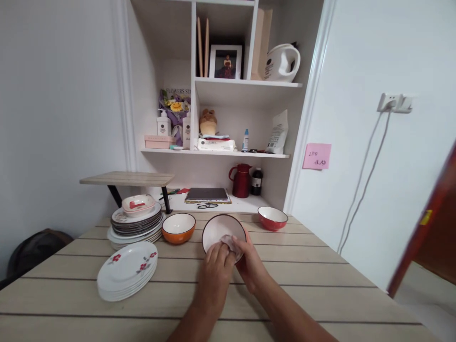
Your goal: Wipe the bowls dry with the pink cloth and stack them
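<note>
A bowl with a white inside and a dark rim is tipped toward me at the middle of the table. My right hand grips it by the right side, thumb over the rim and fingers around the outside. My left hand reaches into it with bent fingers on a crumpled, whitish wipe or tissue, pressed against the inner wall. The bowl's underside is mostly hidden. Left of it sits an orange bowl; farther right is a red bowl. Both stand upright.
Flowered white plates are stacked at the left front. Behind them, a taller stack of plates carries a small dish, beside a low raised stand. A laptop, glasses and a red jug lie at the back.
</note>
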Demonstrator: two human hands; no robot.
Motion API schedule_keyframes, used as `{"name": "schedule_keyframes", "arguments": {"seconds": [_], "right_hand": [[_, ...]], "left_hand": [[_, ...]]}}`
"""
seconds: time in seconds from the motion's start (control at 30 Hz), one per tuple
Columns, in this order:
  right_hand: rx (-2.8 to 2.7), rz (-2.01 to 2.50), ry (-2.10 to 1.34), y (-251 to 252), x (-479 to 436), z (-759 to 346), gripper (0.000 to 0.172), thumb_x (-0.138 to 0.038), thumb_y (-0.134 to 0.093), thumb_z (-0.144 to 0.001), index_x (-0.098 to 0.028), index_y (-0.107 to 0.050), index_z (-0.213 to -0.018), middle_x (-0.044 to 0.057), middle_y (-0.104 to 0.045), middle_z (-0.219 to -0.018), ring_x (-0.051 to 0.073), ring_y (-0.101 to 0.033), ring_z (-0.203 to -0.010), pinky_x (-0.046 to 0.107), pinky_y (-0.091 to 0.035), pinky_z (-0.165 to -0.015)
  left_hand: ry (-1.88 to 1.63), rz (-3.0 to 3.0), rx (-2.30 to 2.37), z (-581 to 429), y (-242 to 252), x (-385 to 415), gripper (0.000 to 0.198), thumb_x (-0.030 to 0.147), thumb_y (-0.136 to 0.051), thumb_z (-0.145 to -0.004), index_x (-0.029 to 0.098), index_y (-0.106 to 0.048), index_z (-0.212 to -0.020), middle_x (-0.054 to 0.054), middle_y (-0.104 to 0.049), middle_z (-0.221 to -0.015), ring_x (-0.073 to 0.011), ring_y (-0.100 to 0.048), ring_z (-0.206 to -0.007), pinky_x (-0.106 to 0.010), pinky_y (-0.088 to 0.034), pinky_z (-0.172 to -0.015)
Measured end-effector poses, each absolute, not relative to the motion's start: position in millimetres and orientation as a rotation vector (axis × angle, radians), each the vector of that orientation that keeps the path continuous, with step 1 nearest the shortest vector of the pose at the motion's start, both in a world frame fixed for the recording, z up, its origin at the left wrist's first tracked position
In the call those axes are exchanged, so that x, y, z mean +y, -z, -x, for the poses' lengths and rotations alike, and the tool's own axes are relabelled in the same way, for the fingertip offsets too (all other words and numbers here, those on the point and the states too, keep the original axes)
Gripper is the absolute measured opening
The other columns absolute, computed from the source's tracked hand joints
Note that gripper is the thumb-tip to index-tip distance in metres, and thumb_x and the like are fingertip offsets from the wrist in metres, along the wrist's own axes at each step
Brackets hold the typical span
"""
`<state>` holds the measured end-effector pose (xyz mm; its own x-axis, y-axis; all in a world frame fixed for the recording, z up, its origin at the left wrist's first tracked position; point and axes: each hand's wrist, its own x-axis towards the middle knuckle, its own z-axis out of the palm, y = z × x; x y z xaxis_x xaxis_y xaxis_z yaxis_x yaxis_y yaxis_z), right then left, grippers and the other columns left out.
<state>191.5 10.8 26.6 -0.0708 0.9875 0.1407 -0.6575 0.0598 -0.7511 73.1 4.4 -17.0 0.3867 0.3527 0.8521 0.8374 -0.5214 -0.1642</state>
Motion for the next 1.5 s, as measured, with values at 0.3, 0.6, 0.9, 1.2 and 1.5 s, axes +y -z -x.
{"name": "schedule_keyframes", "arguments": {"seconds": [0.3, 0.6, 0.9, 1.2, 1.5], "right_hand": [[-0.785, 0.649, -1.435, -25.8, 14.5, -197.4, 0.051, -0.048, -0.08, -0.074, -0.031, -0.06, -0.117, -0.002, -0.069, -0.091, 0.019, -0.061, -0.08, 0.027, -0.046, -0.067], [-0.884, 0.651, -1.444, -27.1, 6.5, -191.5, 0.061, -0.05, -0.08, -0.073, -0.034, -0.056, -0.127, 0.001, -0.073, -0.098, 0.023, -0.067, -0.091, 0.034, -0.051, -0.08], [-1.044, 0.756, -1.451, -35.1, 17.1, -226.9, 0.049, -0.054, -0.077, -0.075, -0.032, -0.064, -0.117, 0.001, -0.074, -0.105, 0.023, -0.066, -0.093, 0.032, -0.049, -0.079], [-1.182, 0.773, -1.579, -47.2, 11.0, -250.6, 0.051, -0.047, -0.078, -0.078, -0.03, -0.062, -0.123, 0.004, -0.074, -0.113, 0.026, -0.066, -0.1, 0.036, -0.049, -0.082], [-0.975, 0.56, -1.541, -40.0, 9.6, -227.1, 0.081, -0.04, -0.083, -0.072, -0.038, -0.043, -0.142, 0.004, -0.066, -0.132, 0.029, -0.065, -0.114, 0.044, -0.046, -0.098]], "left_hand": [[1.479, 2.276, -1.168, -78.3, 19.9, 1.1, 0.04, 0.001, -0.046, -0.082, 0.019, -0.052, -0.117, -0.011, -0.066, -0.115, -0.0238, -0.066, -0.102, -0.042, -0.057, -0.086], [1.315, 2.282, -1.292, -82.8, 31.1, -2.0, 0.073, 0.001, -0.051, -0.076, 0.023, -0.042, -0.145, -0.014, -0.056, -0.141, -0.0287, -0.058, -0.123, -0.047, -0.051, -0.097], [0.84, 2.523, -0.875, -67.2, 15.1, 3.8, 0.051, 0.014, -0.053, -0.092, 0.025, -0.048, -0.142, -0.004, -0.061, -0.14, -0.0223, -0.045, -0.138, -0.041, -0.044, -0.105], [0.82, 2.234, -0.799, -66.8, 19.0, 9.7, 0.027, 0.017, -0.048, -0.099, 0.021, -0.064, -0.121, -0.003, -0.067, -0.129, -0.0226, -0.055, -0.128, -0.042, -0.04, -0.111], [0.957, 2.068, -0.87, -67.8, 21.8, 7.2, 0.032, 0.012, -0.043, -0.099, 0.017, -0.063, -0.122, -0.006, -0.067, -0.131, -0.0244, -0.058, -0.127, -0.044, -0.051, -0.105]]}}
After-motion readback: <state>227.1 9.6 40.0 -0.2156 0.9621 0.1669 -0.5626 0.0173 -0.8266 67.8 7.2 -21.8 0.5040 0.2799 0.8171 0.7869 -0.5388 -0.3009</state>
